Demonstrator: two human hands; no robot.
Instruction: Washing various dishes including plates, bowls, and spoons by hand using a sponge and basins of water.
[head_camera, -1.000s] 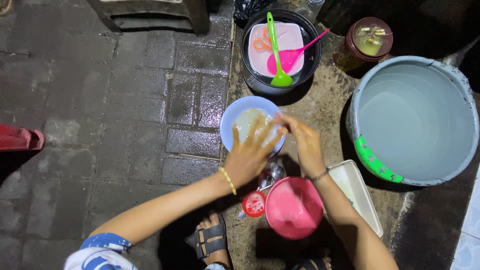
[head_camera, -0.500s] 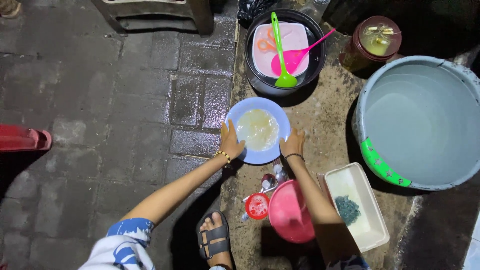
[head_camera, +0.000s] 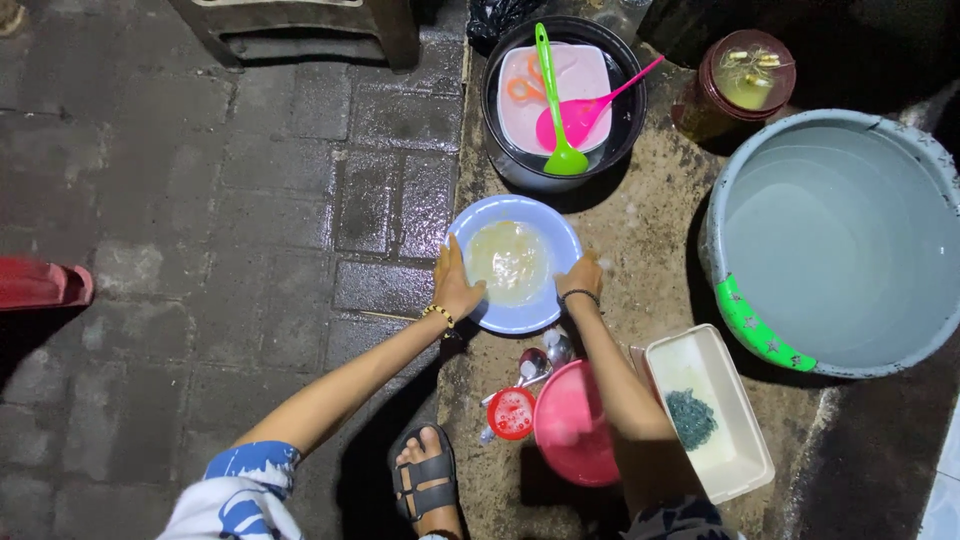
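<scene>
gripping blue plate (head_camera: 515, 262) rim, left hand (head_camera: 455, 285), right hand (head_camera: 580, 278).

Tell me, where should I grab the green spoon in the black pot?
Probably by the long green handle: it pokes up past the black pot rim at the far side, free of the pink ladle. Come from above; its scoop end lies low in the pot.

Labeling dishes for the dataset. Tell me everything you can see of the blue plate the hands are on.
The blue plate is round, light blue, shallow with a raised rim, and looks like plastic. It lies flat and upright on the wet ground just below the black basin. Its middle holds a pale, yellowish, soapy-looking film. The left hand grips its left rim and the right hand rests on its lower right rim. Spoons lie just below it, apart from it.
</scene>
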